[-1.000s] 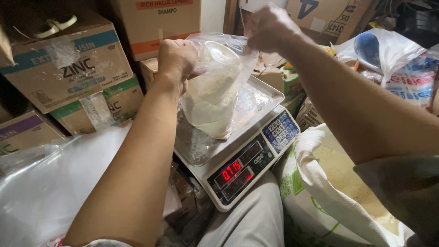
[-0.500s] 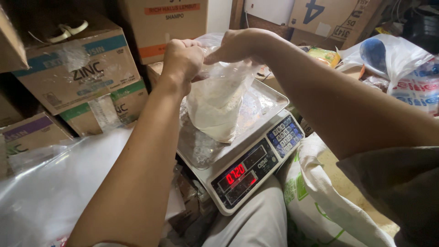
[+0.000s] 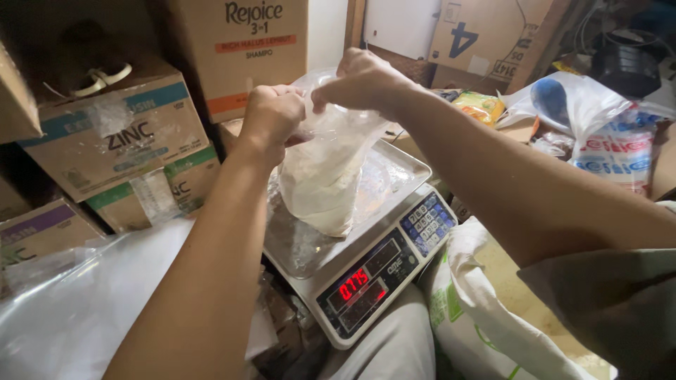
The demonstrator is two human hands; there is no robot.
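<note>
Your left hand (image 3: 271,116) and right hand (image 3: 362,81) both pinch shut the neck of the clear bag of white powder (image 3: 324,179), which stands on the digital scale's steel pan (image 3: 405,169).

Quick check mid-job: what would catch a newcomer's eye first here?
Both hands, the left hand and the right hand, pinch the top of a clear plastic bag of pale powder at centre. It stands on a scale with a red lit display. Stacked cardboard boxes fill the left.
</note>
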